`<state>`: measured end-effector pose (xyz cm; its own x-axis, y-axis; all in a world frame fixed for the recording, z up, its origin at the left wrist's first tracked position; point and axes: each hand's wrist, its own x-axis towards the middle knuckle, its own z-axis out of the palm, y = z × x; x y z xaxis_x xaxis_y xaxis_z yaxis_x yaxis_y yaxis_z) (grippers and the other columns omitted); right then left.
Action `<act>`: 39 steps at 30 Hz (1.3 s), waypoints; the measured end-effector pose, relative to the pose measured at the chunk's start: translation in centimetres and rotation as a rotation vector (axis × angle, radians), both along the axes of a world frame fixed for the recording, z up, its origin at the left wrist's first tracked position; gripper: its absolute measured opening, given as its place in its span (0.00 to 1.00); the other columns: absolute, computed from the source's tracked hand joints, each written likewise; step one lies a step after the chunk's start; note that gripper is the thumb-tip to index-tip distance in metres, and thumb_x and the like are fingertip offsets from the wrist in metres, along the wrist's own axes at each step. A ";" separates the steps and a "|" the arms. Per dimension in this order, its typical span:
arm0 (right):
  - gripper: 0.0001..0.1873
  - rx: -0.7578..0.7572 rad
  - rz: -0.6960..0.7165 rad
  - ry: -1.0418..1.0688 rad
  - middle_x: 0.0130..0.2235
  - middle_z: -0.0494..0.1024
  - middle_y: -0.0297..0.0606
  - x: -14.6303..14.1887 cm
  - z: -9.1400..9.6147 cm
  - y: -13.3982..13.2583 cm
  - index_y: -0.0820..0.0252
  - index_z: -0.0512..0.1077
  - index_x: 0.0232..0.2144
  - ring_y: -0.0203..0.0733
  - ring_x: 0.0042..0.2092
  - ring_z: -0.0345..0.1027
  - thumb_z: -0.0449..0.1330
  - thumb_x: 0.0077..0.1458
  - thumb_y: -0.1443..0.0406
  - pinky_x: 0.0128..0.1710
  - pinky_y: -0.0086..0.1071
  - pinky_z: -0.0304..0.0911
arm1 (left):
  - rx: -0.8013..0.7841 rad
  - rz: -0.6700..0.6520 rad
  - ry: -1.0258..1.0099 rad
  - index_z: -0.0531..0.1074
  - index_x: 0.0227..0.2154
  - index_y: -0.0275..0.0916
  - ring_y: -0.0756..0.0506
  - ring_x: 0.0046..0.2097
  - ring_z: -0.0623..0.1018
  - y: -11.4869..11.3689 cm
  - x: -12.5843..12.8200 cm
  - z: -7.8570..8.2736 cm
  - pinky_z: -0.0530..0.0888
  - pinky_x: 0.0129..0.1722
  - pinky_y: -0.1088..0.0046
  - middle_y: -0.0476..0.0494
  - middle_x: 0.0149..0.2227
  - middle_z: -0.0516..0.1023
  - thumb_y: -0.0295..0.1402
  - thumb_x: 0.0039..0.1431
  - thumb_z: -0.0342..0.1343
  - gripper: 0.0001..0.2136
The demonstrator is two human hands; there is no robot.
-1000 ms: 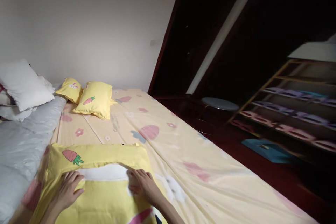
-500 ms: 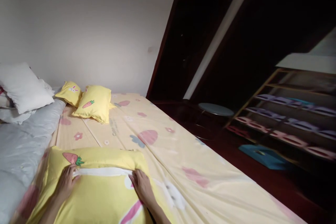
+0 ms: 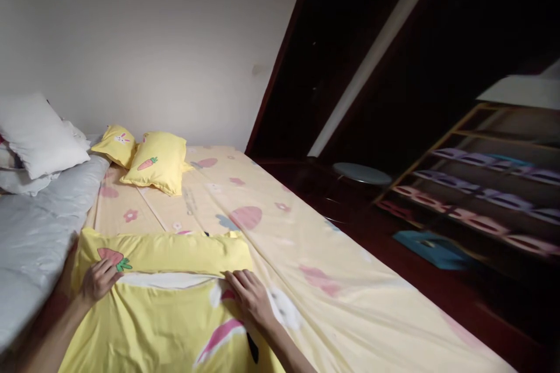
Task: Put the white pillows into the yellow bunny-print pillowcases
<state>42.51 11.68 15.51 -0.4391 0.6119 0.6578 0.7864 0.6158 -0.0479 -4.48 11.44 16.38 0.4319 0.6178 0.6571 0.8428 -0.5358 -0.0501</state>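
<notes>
Your left hand (image 3: 98, 280) curled on edge of 1 near pillow (image 3: 175, 252) (can't tell if gripping), right hand (image 3: 251, 298) flat, fingers apart. 2 far pillows (image 3: 157, 160), 1 white pillow (image 3: 39, 137).

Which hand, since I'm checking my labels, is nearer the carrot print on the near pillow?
Left. The left hand lies just below the carrot print, nearly touching it; the right hand rests far across the pillow.

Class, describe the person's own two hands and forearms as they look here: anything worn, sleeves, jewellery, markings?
The left hand and right hand are bare: no gloves, rings, watch or bracelet show. The left forearm and right forearm are uncovered down to the picture's edge; no sleeve is in view.
</notes>
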 end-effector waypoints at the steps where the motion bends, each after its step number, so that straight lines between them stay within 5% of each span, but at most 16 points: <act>1: 0.12 -0.008 -0.022 0.010 0.34 0.74 0.41 -0.2 -0.5 -0.5 0.61 0.71 0.43 0.44 0.35 0.63 0.49 0.64 0.66 0.36 0.37 0.60 | 0.002 0.016 -0.004 0.73 0.22 0.40 0.47 0.30 0.77 -0.6 -0.1 -0.1 0.71 0.34 0.71 0.46 0.23 0.75 0.38 0.66 0.46 0.18; 4: 0.14 -0.146 -0.080 0.074 0.33 0.75 0.40 -1.6 -2.9 -1.9 0.58 0.72 0.35 0.43 0.34 0.65 0.47 0.66 0.64 0.37 0.37 0.60 | -0.059 0.074 0.004 0.72 0.19 0.41 0.48 0.27 0.76 -2.5 0.5 -1.2 0.69 0.30 0.73 0.48 0.20 0.74 0.35 0.66 0.48 0.18; 8: 0.23 -0.421 -0.149 0.140 0.32 0.77 0.39 -2.4 -3.4 -1.8 0.56 0.72 0.29 0.42 0.35 0.68 0.42 0.68 0.59 0.37 0.36 0.62 | -0.418 0.260 0.046 0.76 0.25 0.43 0.47 0.31 0.80 -2.9 1.8 -0.9 0.71 0.33 0.73 0.47 0.26 0.81 0.38 0.67 0.43 0.20; 11: 0.25 -0.465 -0.219 0.157 0.41 0.79 0.44 -2.9 -0.7 0.1 0.57 0.76 0.38 0.47 0.43 0.71 0.42 0.68 0.54 0.45 0.41 0.63 | -0.468 0.339 0.054 0.78 0.26 0.40 0.42 0.35 0.81 -1.3 3.5 1.7 0.73 0.39 0.66 0.42 0.28 0.82 0.40 0.66 0.42 0.21; 14: 0.29 -0.417 -0.235 0.157 0.59 0.70 0.50 -6.4 0.9 2.0 0.59 0.66 0.59 0.53 0.61 0.61 0.43 0.66 0.50 0.57 0.47 0.57 | -0.402 0.347 -0.035 0.75 0.48 0.39 0.40 0.55 0.75 0.4 6.9 3.4 0.70 0.53 0.60 0.36 0.51 0.79 0.37 0.66 0.41 0.19; 17: 0.31 -0.507 -0.184 0.059 0.68 0.56 0.44 -12.1 -0.9 2.3 0.53 0.54 0.67 0.54 0.69 0.46 0.43 0.66 0.50 0.63 0.52 0.48 | -0.352 0.381 -0.153 0.56 0.65 0.40 0.38 0.68 0.59 0.7 10.9 1.0 0.59 0.64 0.51 0.36 0.67 0.61 0.40 0.66 0.41 0.26; 21: 0.32 -0.603 -0.155 -0.066 0.69 0.52 0.44 -16.3 -3.3 2.5 0.52 0.52 0.67 0.57 0.70 0.42 0.46 0.64 0.51 0.65 0.56 0.43 | -0.460 0.402 -0.097 0.59 0.64 0.42 0.36 0.68 0.60 0.5 13.2 -4.0 0.55 0.65 0.44 0.38 0.67 0.60 0.40 0.65 0.40 0.26; 23: 0.32 -0.647 -0.163 -0.077 0.68 0.56 0.46 -15.9 -2.1 3.7 0.51 0.57 0.65 0.58 0.67 0.50 0.47 0.63 0.48 0.62 0.55 0.49 | -0.514 0.410 -0.068 0.60 0.63 0.41 0.35 0.67 0.60 1.6 13.1 -4.0 0.55 0.65 0.43 0.38 0.67 0.60 0.38 0.65 0.42 0.25; 26: 0.26 -0.698 -0.155 -0.072 0.58 0.73 0.45 -14.5 1.0 6.1 0.48 0.68 0.58 0.55 0.57 0.67 0.49 0.62 0.48 0.54 0.47 0.60 | -0.615 0.403 -0.036 0.70 0.57 0.39 0.32 0.61 0.71 3.7 13.0 -1.0 0.65 0.59 0.43 0.33 0.59 0.72 0.33 0.60 0.46 0.22; 28: 0.24 -0.672 -0.161 -0.055 0.57 0.74 0.44 -14.4 1.6 6.8 0.48 0.68 0.58 0.54 0.57 0.67 0.48 0.63 0.52 0.55 0.47 0.59 | -0.627 0.371 -0.036 0.72 0.55 0.40 0.35 0.59 0.73 4.5 13.3 0.3 0.69 0.57 0.49 0.33 0.57 0.75 0.32 0.61 0.44 0.21; 30: 0.27 -0.641 -0.182 -0.044 0.64 0.65 0.46 -15.4 0.2 6.5 0.51 0.62 0.63 0.56 0.64 0.58 0.47 0.64 0.55 0.60 0.52 0.52 | -0.584 0.371 -0.042 0.68 0.58 0.40 0.37 0.63 0.68 4.4 13.8 -0.4 0.65 0.62 0.50 0.34 0.62 0.69 0.34 0.63 0.40 0.23; 34: 0.30 -0.604 -0.194 -0.026 0.69 0.51 0.45 -18.1 -4.4 5.2 0.54 0.55 0.66 0.56 0.70 0.43 0.45 0.64 0.57 0.65 0.55 0.44 | -0.519 0.436 -0.047 0.61 0.63 0.42 0.36 0.67 0.60 3.5 14.4 -4.6 0.60 0.65 0.49 0.35 0.67 0.59 0.37 0.64 0.38 0.26; 36: 0.30 -0.636 -0.178 -0.004 0.69 0.52 0.43 -17.8 -4.7 6.1 0.52 0.55 0.66 0.54 0.70 0.44 0.45 0.64 0.55 0.65 0.54 0.44 | -0.530 0.411 -0.037 0.62 0.63 0.45 0.37 0.67 0.61 4.1 13.8 -5.4 0.62 0.64 0.53 0.37 0.67 0.60 0.40 0.65 0.38 0.25; 39: 0.30 -0.729 -0.159 0.030 0.67 0.59 0.44 -13.6 -2.9 8.8 0.52 0.61 0.63 0.51 0.68 0.49 0.47 0.62 0.51 0.65 0.52 0.43 | -0.548 0.403 -0.021 0.66 0.61 0.44 0.37 0.66 0.63 6.1 10.7 -4.2 0.60 0.64 0.50 0.37 0.65 0.65 0.41 0.65 0.40 0.24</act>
<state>28.88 20.51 12.63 -0.2970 0.9522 0.0711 0.8555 0.2984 -0.4232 6.22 17.50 12.18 0.0891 0.9739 0.2086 0.9797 -0.1234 0.1578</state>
